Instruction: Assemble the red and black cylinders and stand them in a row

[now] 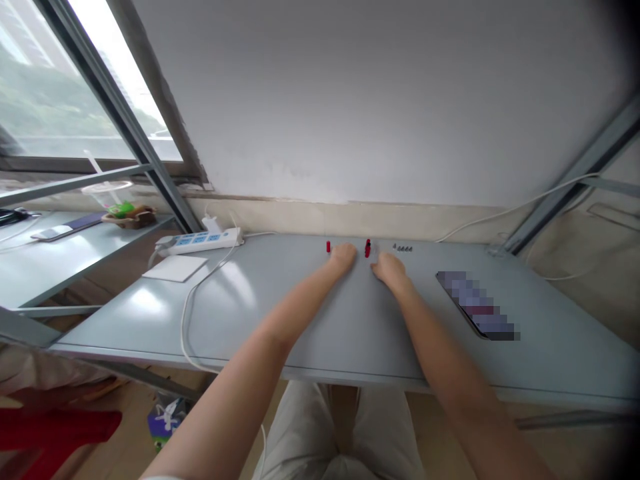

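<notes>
My left hand (344,257) rests low at the back of the table, knuckles up and fingers curled in; what it holds, if anything, is hidden. Just left of it stands a small red cylinder (328,247). Between my hands are small red pieces with a dark part (367,249), close together. My right hand (391,268) is closed to the right of them, thumb toward the left. A faint, clear-looking thing (377,249) shows by its fingertips, too small to name. Behind the right hand, several small dark grey pieces (404,249) are lined up.
On the grey table (320,347), a phone (477,307) lies to the right. At the left are a white power strip (203,241), a flat white square (175,269) and a white cable (186,313) running over the front edge. A wall (380,120) rises behind.
</notes>
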`<move>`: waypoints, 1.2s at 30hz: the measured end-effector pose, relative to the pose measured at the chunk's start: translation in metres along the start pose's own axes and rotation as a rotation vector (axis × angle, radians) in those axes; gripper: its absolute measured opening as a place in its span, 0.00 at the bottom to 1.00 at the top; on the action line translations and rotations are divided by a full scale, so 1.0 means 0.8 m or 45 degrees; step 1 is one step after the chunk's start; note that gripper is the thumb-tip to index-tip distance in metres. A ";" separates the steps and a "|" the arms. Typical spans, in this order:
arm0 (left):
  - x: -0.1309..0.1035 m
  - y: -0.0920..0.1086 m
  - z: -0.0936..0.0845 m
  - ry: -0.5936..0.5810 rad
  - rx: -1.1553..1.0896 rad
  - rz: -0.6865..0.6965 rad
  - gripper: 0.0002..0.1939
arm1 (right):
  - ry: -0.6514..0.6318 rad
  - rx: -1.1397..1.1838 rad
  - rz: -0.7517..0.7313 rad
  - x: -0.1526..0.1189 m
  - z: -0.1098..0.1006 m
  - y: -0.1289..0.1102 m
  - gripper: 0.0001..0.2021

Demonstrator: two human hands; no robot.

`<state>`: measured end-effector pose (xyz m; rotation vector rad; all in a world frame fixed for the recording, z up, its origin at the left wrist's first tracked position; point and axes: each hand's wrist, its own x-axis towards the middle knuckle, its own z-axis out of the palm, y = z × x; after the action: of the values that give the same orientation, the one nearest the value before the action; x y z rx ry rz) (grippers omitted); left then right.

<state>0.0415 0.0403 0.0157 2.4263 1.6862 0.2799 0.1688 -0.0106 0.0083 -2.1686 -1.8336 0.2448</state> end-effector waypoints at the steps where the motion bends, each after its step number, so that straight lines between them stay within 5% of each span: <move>1: 0.002 0.003 0.000 0.002 -0.008 0.009 0.10 | -0.004 -0.040 0.017 0.000 0.000 0.000 0.12; 8: -0.002 0.013 -0.006 -0.009 0.001 0.118 0.12 | -0.038 -0.136 0.051 -0.003 -0.003 -0.003 0.14; 12: -0.022 0.004 -0.013 0.130 -0.059 0.168 0.16 | -0.065 -0.092 0.026 -0.004 -0.005 -0.010 0.13; 17: -0.044 -0.011 -0.011 0.378 -0.664 0.042 0.11 | -0.132 0.248 -0.100 -0.004 -0.013 -0.031 0.20; 24: -0.079 -0.023 0.005 0.299 -1.449 -0.132 0.10 | -0.116 0.825 -0.130 -0.007 -0.005 -0.030 0.16; 36: -0.087 -0.021 0.007 0.254 -1.711 -0.249 0.12 | -0.149 1.033 -0.035 -0.015 -0.008 -0.033 0.11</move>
<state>0.0041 -0.0196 0.0025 1.2338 1.1012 1.1732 0.1443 -0.0189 0.0221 -1.5715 -1.4418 0.9373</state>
